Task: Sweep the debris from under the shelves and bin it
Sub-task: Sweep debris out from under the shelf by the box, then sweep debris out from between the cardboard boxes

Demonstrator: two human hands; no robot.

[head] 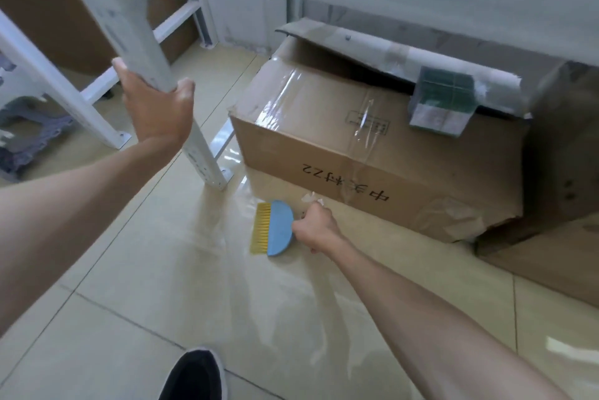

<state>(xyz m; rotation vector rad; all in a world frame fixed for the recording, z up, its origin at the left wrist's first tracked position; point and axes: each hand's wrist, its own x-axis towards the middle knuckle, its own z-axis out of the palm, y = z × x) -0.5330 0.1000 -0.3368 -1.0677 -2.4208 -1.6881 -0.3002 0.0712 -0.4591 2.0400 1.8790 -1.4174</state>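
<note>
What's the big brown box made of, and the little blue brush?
The box looks like brown corrugated cardboard, dented at one corner, with shiny clear tape across its top. The brush held by the right hand looks like smooth blue plastic, with stiff yellow bristles, probably plastic too.

Left hand reaches far-left, fingers wrapped around an upright post. Right hand, arm outstretched, is clenched low near the floor.

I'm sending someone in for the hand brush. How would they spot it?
Find the big taped cardboard box on the tiled floor. Just in front of its near face, the right hand grips the hand brush. It is the only blue thing there, a half-round head with yellow bristles.
</note>
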